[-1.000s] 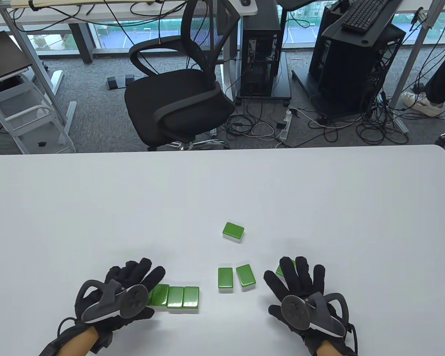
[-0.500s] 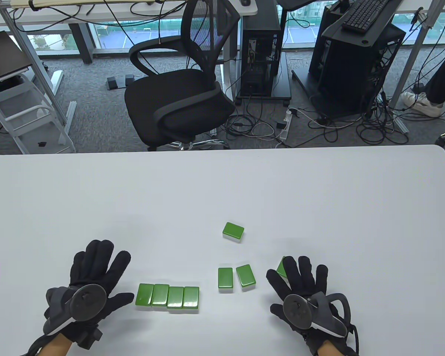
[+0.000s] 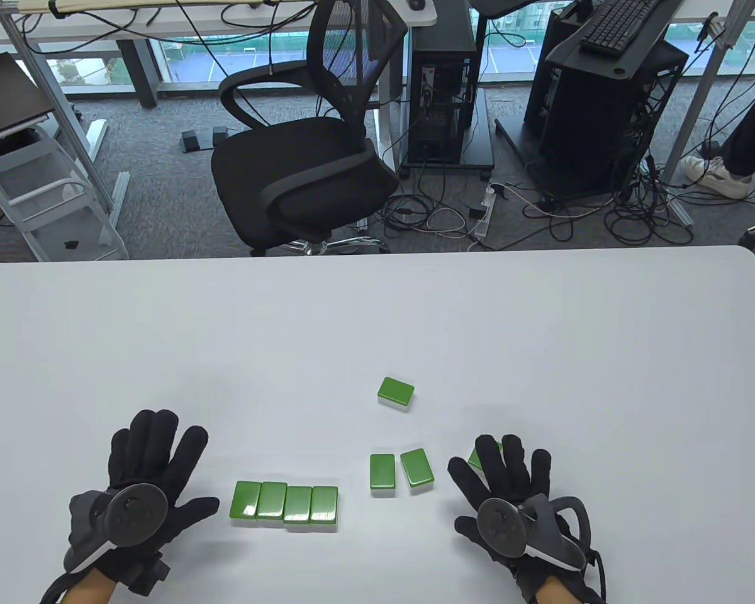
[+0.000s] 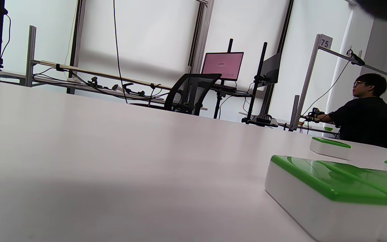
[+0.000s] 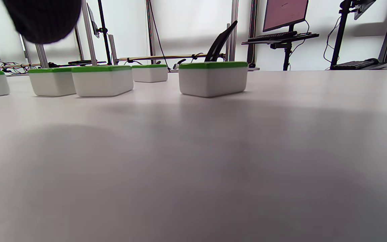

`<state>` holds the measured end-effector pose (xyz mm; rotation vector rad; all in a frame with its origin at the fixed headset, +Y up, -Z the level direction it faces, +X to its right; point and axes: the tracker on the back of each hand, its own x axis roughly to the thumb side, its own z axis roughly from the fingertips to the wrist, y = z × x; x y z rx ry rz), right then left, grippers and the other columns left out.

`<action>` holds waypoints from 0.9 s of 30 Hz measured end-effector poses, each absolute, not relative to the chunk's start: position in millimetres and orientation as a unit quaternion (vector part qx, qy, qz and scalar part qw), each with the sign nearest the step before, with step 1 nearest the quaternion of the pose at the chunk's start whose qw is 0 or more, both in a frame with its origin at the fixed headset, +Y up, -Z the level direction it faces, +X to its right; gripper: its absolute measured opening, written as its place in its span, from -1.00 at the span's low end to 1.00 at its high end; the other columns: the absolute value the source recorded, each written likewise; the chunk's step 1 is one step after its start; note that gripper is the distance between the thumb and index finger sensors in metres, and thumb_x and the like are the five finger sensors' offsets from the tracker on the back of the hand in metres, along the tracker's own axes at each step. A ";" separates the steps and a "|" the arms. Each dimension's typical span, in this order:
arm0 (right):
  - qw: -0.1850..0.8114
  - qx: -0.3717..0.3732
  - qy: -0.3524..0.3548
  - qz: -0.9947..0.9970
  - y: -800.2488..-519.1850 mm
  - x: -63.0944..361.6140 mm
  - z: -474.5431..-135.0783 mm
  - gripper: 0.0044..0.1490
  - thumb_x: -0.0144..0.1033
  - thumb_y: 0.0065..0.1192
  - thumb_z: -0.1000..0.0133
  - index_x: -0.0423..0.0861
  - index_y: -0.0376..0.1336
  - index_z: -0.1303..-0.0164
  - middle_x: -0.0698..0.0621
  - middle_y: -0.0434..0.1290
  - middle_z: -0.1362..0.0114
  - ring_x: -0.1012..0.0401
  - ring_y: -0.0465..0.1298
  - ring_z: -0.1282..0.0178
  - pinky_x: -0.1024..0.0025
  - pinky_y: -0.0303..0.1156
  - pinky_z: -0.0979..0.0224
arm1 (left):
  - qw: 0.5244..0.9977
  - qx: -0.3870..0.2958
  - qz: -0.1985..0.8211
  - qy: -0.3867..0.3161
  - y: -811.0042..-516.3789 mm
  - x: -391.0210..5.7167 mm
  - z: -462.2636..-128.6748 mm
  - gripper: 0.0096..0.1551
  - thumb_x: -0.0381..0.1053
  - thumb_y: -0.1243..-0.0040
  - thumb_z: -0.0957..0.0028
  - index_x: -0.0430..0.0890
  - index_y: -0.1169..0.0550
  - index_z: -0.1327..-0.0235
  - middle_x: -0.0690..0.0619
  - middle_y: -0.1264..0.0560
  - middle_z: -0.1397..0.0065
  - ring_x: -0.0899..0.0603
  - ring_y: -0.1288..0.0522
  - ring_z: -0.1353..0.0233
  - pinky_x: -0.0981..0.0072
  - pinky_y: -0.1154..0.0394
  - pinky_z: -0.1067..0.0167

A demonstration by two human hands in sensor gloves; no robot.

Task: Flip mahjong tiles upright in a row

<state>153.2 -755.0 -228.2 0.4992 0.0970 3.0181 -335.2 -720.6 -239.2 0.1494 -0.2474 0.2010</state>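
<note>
A row of several green-backed mahjong tiles (image 3: 284,503) lies face down, side by side, at the front of the white table (image 3: 377,314). My left hand (image 3: 163,472) lies to the left of the row with its fingers spread, holding nothing. Two more tiles (image 3: 382,472) (image 3: 417,469) lie flat to the right of the row. One tile (image 3: 396,391) lies farther back. My right hand (image 3: 497,478) has its fingers spread, and they hide most of another tile (image 3: 476,458). In the right wrist view that tile (image 5: 213,78) lies flat and free. The row also shows in the left wrist view (image 4: 331,188).
A black office chair (image 3: 302,170) stands beyond the table's far edge, with computer towers, desks and cables on the floor behind it. A seated person (image 4: 364,114) shows far off in the left wrist view.
My left hand has lifted off the left end of the row and moved left, uncovering the leftmost tile. The right hand and the tiles have barely moved.
</note>
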 end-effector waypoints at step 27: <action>-0.022 0.250 0.185 0.950 -774.9 8.0 -299.1 -0.08 -0.05 0.14 -0.07 0.20 -0.22 -0.54 -0.04 -0.16 -0.73 -0.19 -0.11 -0.65 -0.37 -0.11 -0.59 | 0.981 0.065 0.109 -0.148 -716.9 -335.6 -233.9 0.13 0.55 -0.06 0.36 0.50 0.23 -0.39 0.32 0.51 -0.62 -0.12 0.47 -0.74 -0.28 0.37 -0.65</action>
